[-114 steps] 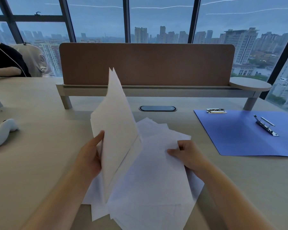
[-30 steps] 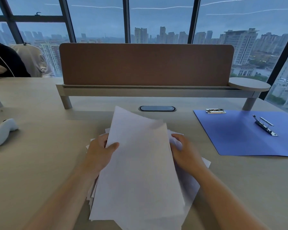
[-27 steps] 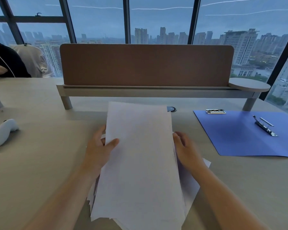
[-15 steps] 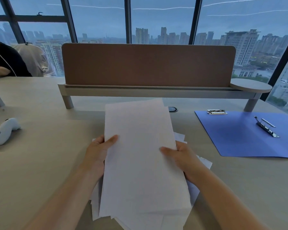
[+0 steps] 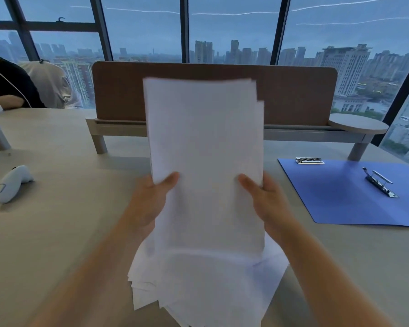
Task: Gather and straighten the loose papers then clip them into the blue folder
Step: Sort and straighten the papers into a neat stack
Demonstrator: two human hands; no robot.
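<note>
A stack of white papers point(image 5: 206, 149) stands nearly upright in front of me, its lower edges uneven and fanned out near the table. My left hand point(image 5: 149, 204) grips the stack's left side, thumb on the front sheet. My right hand point(image 5: 267, 201) grips the right side the same way. The blue folder point(image 5: 345, 197) lies open and flat on the table to the right, with a metal clip point(image 5: 380, 182) on its inner face and a second small metal clip point(image 5: 309, 160) at its far left corner.
A brown divider panel point(image 5: 293, 95) on a grey shelf runs across the back of the beige table point(image 5: 57, 220). A white handheld device point(image 5: 12, 182) lies at the left. A person in a black top point(image 5: 7, 86) sits at the far left.
Both hands have lifted the gathered papers from lying flat on the table to standing upright. The stack now hides the cable port behind it.
</note>
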